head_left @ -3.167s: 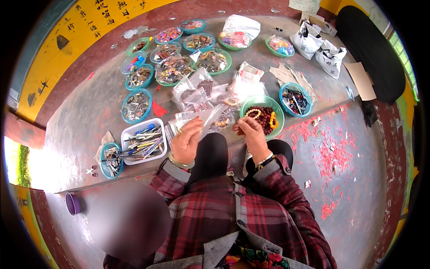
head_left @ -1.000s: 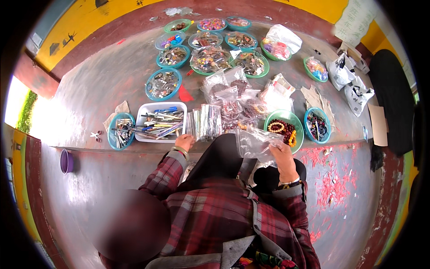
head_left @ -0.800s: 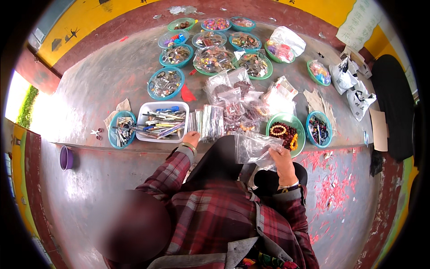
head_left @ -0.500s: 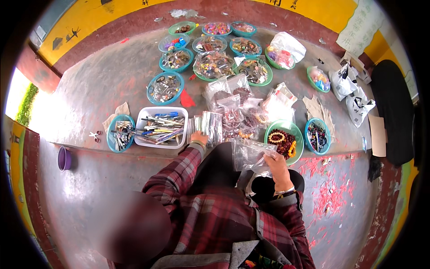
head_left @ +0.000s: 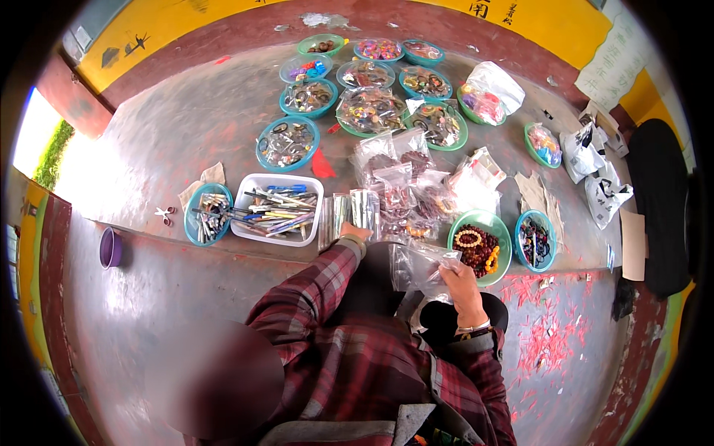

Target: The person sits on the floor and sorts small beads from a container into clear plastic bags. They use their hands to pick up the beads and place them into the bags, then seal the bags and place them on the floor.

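My right hand (head_left: 462,288) pinches the edge of a clear plastic bag (head_left: 418,269) above my lap. The bag looks flat, with nothing I can make out inside. My left hand (head_left: 357,232) rests at the near edge of a row of clear bags of pens (head_left: 364,208); its fingers are too small and partly hidden to read. Left of it stands a white plastic tub (head_left: 318,215) of loose pens (head_left: 279,212). Bagged dark-red beads (head_left: 394,195) lie beyond my hands. A green bowl (head_left: 482,216) of bead bracelets (head_left: 476,249) sits beside my right hand.
Blue bowls with pens (head_left: 191,223) and dark cords (head_left: 552,253) flank the work area. Several bowls of bagged trinkets (head_left: 370,110) stand farther back. Scissors (head_left: 165,215) lie at left, white carrier bags (head_left: 608,197) at right. A ledge drops to the lower floor, where a purple pot (head_left: 111,249) stands.
My left hand has shifted slightly right along the near edge of the pen bags. My right hand still holds the clear bag. The whole view has shifted a little.
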`<state>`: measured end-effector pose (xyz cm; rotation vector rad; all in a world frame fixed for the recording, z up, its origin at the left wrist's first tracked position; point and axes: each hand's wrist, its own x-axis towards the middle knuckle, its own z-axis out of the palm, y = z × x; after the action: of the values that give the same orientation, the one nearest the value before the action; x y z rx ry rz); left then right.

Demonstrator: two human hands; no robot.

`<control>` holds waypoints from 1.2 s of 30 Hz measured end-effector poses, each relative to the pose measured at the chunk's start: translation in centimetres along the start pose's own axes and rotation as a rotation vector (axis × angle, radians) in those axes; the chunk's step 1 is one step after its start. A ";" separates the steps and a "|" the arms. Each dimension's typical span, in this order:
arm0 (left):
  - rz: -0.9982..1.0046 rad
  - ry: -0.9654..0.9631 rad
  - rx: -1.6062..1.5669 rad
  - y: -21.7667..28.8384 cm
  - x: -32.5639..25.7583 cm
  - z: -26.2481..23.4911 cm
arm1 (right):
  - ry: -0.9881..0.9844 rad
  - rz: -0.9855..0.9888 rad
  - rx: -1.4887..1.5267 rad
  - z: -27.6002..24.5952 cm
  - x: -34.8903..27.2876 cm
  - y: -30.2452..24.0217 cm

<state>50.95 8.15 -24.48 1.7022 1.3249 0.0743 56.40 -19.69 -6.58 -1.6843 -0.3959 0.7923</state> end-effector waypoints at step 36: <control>-0.110 -0.449 -0.064 -0.4 7.1 -30.8 | 0.082 0.038 -0.154 0.7 0.6 2.4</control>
<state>36.49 32.91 -11.05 1.4789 1.0609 -0.3098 56.00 -19.38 -9.08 -1.8662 -0.3768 0.7332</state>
